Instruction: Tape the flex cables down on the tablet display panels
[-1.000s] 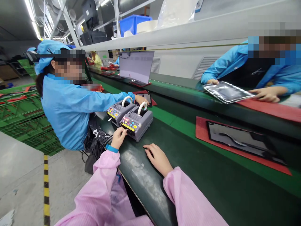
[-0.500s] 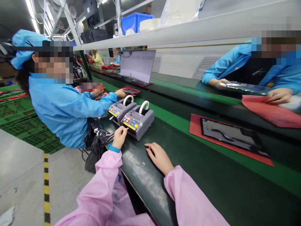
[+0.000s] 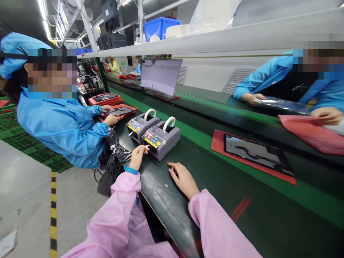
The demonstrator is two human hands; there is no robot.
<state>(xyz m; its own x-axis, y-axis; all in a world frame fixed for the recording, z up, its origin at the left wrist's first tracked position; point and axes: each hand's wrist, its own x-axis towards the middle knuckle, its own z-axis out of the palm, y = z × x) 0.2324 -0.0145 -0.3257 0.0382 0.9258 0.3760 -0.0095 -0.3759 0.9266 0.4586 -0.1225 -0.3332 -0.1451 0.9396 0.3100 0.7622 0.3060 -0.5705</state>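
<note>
My left hand, with a blue band at its wrist, pinches the short end of a pale strip of tape at the front slot of a grey tape dispenser. A white tape roll stands in the top of that machine. A second grey dispenser is beside it on the left, with a tape end poking out. My right hand rests on the dark green bench, fingers loosely spread and holding nothing.
A dark flat panel lies on a red sheet to the right. At left a co-worker in blue handles another panel. Across the bench, another person's hand holds red wrapping. A monitor stands behind.
The left co-worker's arm has drawn back from behind the dispensers, with the panel now before them. The panel on the red sheet at right has shifted left. My hands stay nearly still.
</note>
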